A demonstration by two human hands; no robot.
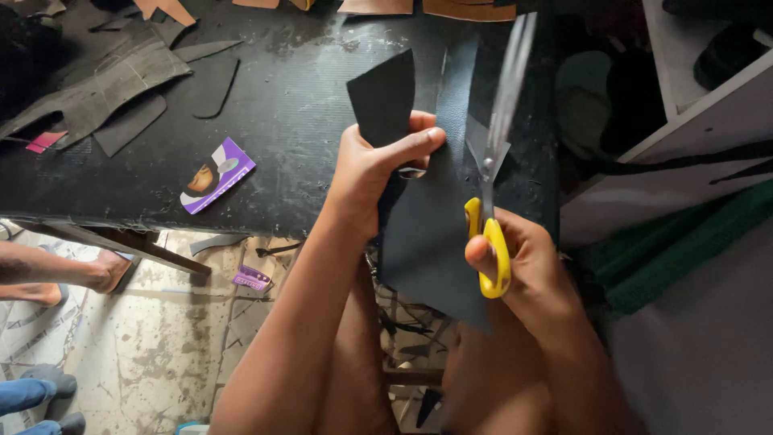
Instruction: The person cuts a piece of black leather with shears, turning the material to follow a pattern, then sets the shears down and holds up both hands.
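leather, or a dark sheet much like it, hung between both hands over the near edge of the tabletop. the left hand had its grip closed on the sheet's upper part, thumb across the front and fingers behind, with a cut flap standing up at twelve o'clock from the knuckles. the right hand sat at four o'clock from the left, its grip closed through the yellow handles of the scissors, whose blades ran up toward one o'clock beside the sheet's right edge.

the sheet looked light, thin and limp: it drooped below the hands yet kept a flat face, so it would probably bend easily without tearing. holding it close to the cut line, as the left hand did, seemed the steadiest place.

the blades were blurred, so how far apart they stood was hard to tell, and whether they bit the sheet was unclear. the sheet's lower corner was lost against the dark lap. at nine o'clock on the tabletop lay a purple card and grey offcuts; another person's foot showed on the floor at left.
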